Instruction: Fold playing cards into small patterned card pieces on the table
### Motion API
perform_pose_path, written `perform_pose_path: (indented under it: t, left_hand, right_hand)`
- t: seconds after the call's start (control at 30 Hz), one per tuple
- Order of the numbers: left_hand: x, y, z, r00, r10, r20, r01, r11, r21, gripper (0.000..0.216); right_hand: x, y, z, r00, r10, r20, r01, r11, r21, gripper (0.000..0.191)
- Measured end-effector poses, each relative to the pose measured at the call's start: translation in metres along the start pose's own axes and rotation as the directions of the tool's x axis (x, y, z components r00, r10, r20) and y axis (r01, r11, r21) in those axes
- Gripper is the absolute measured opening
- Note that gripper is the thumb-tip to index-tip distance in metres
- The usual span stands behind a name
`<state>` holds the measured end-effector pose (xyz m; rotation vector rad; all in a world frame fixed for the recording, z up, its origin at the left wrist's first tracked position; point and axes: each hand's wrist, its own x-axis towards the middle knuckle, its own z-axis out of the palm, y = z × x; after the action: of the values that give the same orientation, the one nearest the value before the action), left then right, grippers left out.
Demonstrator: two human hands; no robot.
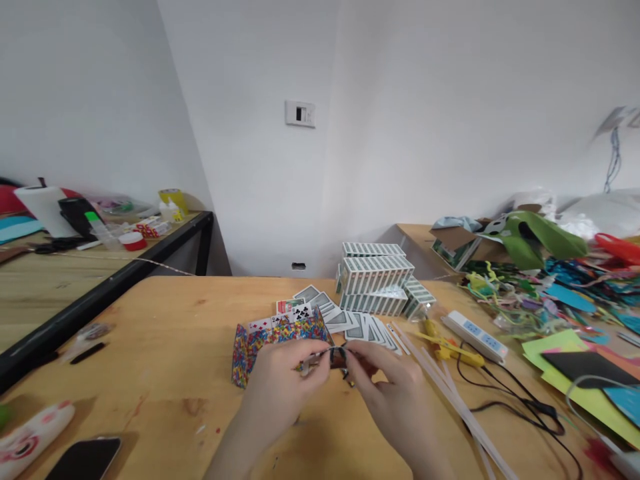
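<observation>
Both hands on one small curved piece

The step in hand looks like bending or shaping a small dark piece (338, 349). It sits above the middle of the desk (170, 340), in front of the right part of a colourful box (239, 357). The left hand (284, 385) pinches one side between thumb and forefinger; the right hand (393, 395) pinches the other side the same way, so the piece arches between the fingertips. It may be a bent playing card, though it is too small and blurred to be sure.

Face-up cards (301, 313) show along the box's far edge, and face-down cards (367, 325) lie fanned out near a stack of striped boxes (379, 273). A yellow glue gun (469, 359) lies off to the right.

The next move, I judge, calls for a light, even pinch from both hands, since a hard squeeze could crease the piece.
</observation>
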<state>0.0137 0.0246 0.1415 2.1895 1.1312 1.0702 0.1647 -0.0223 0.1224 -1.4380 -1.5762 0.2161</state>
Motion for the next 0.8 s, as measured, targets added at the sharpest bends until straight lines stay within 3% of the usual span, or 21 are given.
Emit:
perform_pose_path:
  t: [0.13, 0.33, 0.8]
  left_hand:
    - [-0.0016, 0.0005, 0.0018, 1.0, 0.014, -0.004, -0.014, 0.999, 0.04, 0.021]
    - [-0.0042, -0.0016, 0.0034, 0.994, 0.02, 0.109, -0.034, 0.991, 0.127, 0.027]
    - [-0.0066, 0.0061, -0.0046, 0.95, -0.045, 0.309, 0.029, 0.998, 0.055, 0.047]
  right_hand:
    - [-0.0016, -0.0006, 0.0021, 1.0, -0.014, -0.013, 0.013, 1.0, -0.014, 0.014]
    - [-0.0017, -0.0011, 0.0065, 0.999, -0.046, 0.004, 0.046, 0.995, -0.087, 0.021]
    - [0.0012, -0.0005, 0.0032, 0.996, -0.081, -0.048, 0.076, 0.991, -0.106, 0.018]
